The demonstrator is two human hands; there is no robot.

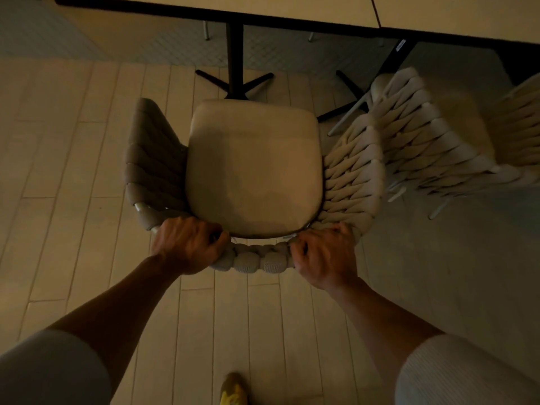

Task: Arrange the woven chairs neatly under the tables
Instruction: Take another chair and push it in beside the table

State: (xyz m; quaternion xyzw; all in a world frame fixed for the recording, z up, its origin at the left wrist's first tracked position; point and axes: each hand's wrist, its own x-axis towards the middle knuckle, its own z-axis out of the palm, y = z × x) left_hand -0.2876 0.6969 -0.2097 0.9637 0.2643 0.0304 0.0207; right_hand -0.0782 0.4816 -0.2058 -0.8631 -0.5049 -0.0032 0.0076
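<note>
Chair (252,168), woven, with a pale seat cushion (254,159), stands on the plank floor (73,141) directly below the camera, its front edge facing the counter (204,5) and close to the black pedestal leg (234,57). The seat is not yet under the counter top; only its front edge sits near the leg's spread feet (222,80). Thick rope weave forms both arms, the left one in shadow, the right one lit.

Both hands grip the top rail of the chair back. The left hand (187,244) is closed over the rail at the back's left corner, fingers curled down the inner side towards the cushion. The right hand (324,255) is closed over the rail at the right corner, fingers likewise wrapped inward. Between them a short run of the woven rail (254,261) shows bare. Both forearms reach forward from pale short sleeves (467,372).

A second chair (423,141) of the same weave stands just beside the first on the right, angled, its arm near or touching the first chair's right arm; which, I cannot tell. It sits by a second black leg (391,65) under an adjoining counter top (467,16). A shoe (233,390) with yellow on it shows at the bottom edge.
</note>
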